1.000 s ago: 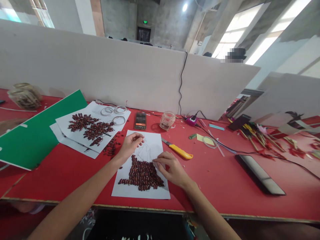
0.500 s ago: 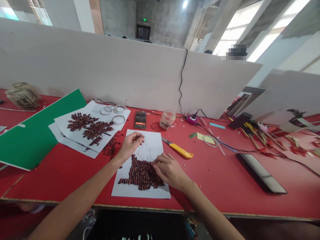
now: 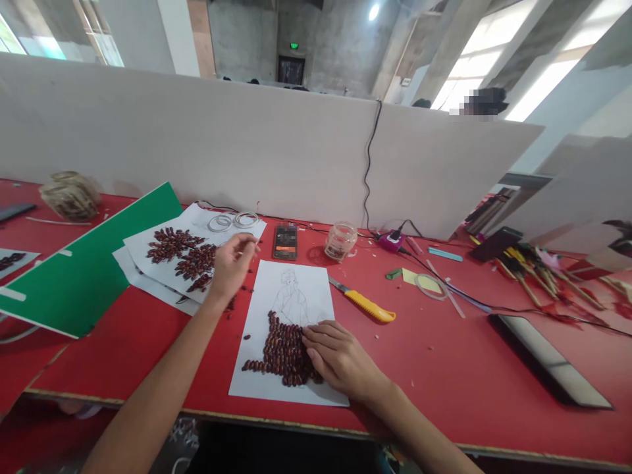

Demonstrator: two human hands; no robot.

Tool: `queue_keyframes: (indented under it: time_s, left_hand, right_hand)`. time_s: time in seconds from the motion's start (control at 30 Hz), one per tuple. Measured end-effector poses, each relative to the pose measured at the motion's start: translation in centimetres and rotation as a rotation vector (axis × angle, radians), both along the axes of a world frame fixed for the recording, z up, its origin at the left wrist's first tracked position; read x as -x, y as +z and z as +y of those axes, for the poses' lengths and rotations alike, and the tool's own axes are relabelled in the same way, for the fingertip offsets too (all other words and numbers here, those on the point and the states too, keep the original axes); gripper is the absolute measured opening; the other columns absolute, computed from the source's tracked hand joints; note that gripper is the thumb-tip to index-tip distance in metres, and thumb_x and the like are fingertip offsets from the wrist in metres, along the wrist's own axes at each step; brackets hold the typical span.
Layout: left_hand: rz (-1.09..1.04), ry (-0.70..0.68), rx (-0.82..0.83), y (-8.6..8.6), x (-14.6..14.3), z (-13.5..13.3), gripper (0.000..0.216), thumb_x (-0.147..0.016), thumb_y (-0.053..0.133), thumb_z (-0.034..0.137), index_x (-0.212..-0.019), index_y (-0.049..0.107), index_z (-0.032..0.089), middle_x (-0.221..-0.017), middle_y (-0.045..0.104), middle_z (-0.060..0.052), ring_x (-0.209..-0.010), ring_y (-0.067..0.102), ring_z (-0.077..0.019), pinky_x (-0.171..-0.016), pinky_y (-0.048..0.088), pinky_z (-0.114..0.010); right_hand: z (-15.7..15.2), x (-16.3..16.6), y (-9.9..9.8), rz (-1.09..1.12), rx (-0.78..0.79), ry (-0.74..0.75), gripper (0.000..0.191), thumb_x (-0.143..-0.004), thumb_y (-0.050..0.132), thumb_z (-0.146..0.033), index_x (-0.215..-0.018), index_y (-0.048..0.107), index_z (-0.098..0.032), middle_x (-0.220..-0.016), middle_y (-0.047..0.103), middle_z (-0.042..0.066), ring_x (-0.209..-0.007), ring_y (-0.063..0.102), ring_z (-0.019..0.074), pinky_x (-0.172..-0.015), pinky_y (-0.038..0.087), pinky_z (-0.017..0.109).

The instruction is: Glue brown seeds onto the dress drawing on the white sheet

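Two hands work: right hand (image 3: 340,359) lies flat on glued seeds (image 3: 284,349); left hand (image 3: 230,263), loosely curled, seemingly empty, hovers over loose seeds (image 3: 231,304). Sliding could smear the pattern.

no legible text, green exit sign (image 3: 294,45) (too small), phone screen (image 3: 285,241) blurred

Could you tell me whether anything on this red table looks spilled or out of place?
Yes: loose brown seeds lie scattered on the bare red table beside the left hand, off both sheets. The yellow utility knife lies with its blade out. The right hand rests on the seed picture.
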State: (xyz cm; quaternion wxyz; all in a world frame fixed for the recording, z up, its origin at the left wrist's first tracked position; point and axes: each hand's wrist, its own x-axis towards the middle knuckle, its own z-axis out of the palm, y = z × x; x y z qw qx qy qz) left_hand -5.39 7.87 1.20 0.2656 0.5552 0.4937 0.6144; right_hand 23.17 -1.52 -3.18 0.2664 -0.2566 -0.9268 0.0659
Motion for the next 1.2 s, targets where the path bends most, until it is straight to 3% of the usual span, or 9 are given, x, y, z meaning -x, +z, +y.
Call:
queue_keyframes:
  time_s: [0.07, 0.13, 0.27, 0.43, 0.67, 0.8, 0.9, 1.0, 1.2]
  left_hand:
    - [0.256, 0.091, 0.014, 1.7, 3.2, -0.4, 0.019, -0.092, 0.058, 0.033, -0.099, 0.071, 0.021, -0.088, 0.074, -0.004, -0.08, 0.068, -0.0192, -0.072, 0.049, -0.028]
    - [0.593, 0.034, 0.136, 2.5, 5.7, -1.5, 0.017, -0.091, 0.059, 0.03, -0.096, 0.074, 0.024, -0.09, 0.076, -0.004, -0.082, 0.068, -0.022, -0.071, 0.047, -0.029]
    - [1.011, -0.08, 0.344, 1.3, 7.1, -4.0, 0.022, -0.091, 0.055, 0.022, -0.093, 0.077, 0.024, -0.101, 0.076, -0.007, -0.091, 0.069, -0.0271, -0.074, 0.045, -0.033]
    - [1.115, -0.138, 0.429, -1.1, 6.1, -3.9, 0.023, -0.092, 0.053, 0.016, -0.098, 0.075, 0.021, -0.109, 0.074, -0.011, -0.096, 0.069, -0.0277, -0.079, 0.045, -0.034]
    - [1.251, -0.132, 0.374, -1.9, 5.0, -2.8, 0.024, -0.087, 0.048, 0.004, -0.087, 0.068, 0.018, -0.099, 0.069, -0.014, -0.099, 0.065, -0.029, -0.087, 0.045, -0.036]
    - [1.239, -0.114, 0.383, -1.9, 4.4, -3.0, 0.023, -0.086, 0.048, 0.004, -0.083, 0.065, 0.019, -0.096, 0.068, -0.013, -0.096, 0.065, -0.0274, -0.087, 0.045, -0.035]
    - [1.167, -0.068, 0.438, -1.8, 4.3, -2.9, 0.021, -0.085, 0.049, 0.005, -0.084, 0.064, 0.02, -0.086, 0.069, -0.009, -0.082, 0.065, -0.0259, -0.074, 0.044, -0.034]
    - [0.97, -0.045, 0.332, -1.4, 4.0, -2.8, 0.018, -0.085, 0.053, 0.01, -0.089, 0.066, 0.021, -0.089, 0.071, -0.009, -0.083, 0.065, -0.0258, -0.075, 0.045, -0.034]
    - [0.239, -0.346, 0.226, -0.4, 0.1, -2.1, 0.01, -0.082, 0.072, 0.025, -0.09, 0.077, 0.023, -0.092, 0.077, -0.007, -0.084, 0.069, -0.0237, -0.083, 0.052, -0.036]
  right_hand:
    - [0.1, 0.1, 0.1, 0.002, -0.012, 0.0, 0.028, -0.105, 0.047, -0.016, -0.119, 0.072, -0.017, -0.116, 0.079, 0.009, -0.106, 0.072, 0.0265, -0.095, 0.056, 0.048]
    - [0.3, 0.1, 0.4, 0.01, 0.0, 0.005, 0.028, -0.105, 0.046, -0.016, -0.115, 0.073, -0.017, -0.115, 0.079, 0.008, -0.103, 0.072, 0.0259, -0.091, 0.057, 0.046]
    - [0.6, 0.1, 0.8, 0.069, 0.044, 0.034, 0.028, -0.104, 0.046, -0.015, -0.112, 0.073, -0.019, -0.106, 0.08, 0.007, -0.091, 0.073, 0.0229, -0.085, 0.056, 0.044]
    - [0.8, -0.3, 0.5, 0.152, 0.068, -0.063, 0.027, -0.103, 0.049, -0.014, -0.118, 0.071, -0.02, -0.108, 0.079, 0.007, -0.096, 0.071, 0.0239, -0.087, 0.055, 0.045]
    - [1.2, -1.4, 0.4, 0.215, 0.125, -0.228, 0.029, -0.106, 0.046, -0.019, -0.109, 0.074, -0.023, -0.104, 0.079, 0.006, -0.096, 0.072, 0.0239, -0.084, 0.057, 0.043]
    - [1.7, -2.3, 0.2, 0.028, 0.148, -0.297, 0.035, -0.108, 0.043, -0.025, -0.132, 0.068, -0.023, -0.129, 0.073, 0.009, -0.121, 0.068, 0.0273, -0.102, 0.055, 0.049]
    - [2.7, -3.2, -0.3, -0.141, 0.19, -0.223, 0.046, -0.108, 0.043, -0.027, -0.153, 0.051, -0.025, -0.155, 0.053, 0.008, -0.144, 0.049, 0.027, -0.116, 0.046, 0.051]
    - [4.2, -4.0, -0.8, -0.18, 0.225, -0.129, 0.051, -0.108, 0.041, -0.024, -0.159, 0.041, -0.027, -0.163, 0.042, 0.006, -0.15, 0.04, 0.0243, -0.121, 0.043, 0.049]
    - [6.9, -3.1, 0.3, -0.114, 0.241, -0.096, 0.042, -0.107, 0.045, -0.022, -0.147, 0.057, -0.026, -0.147, 0.062, 0.007, -0.138, 0.057, 0.0251, -0.114, 0.049, 0.05]
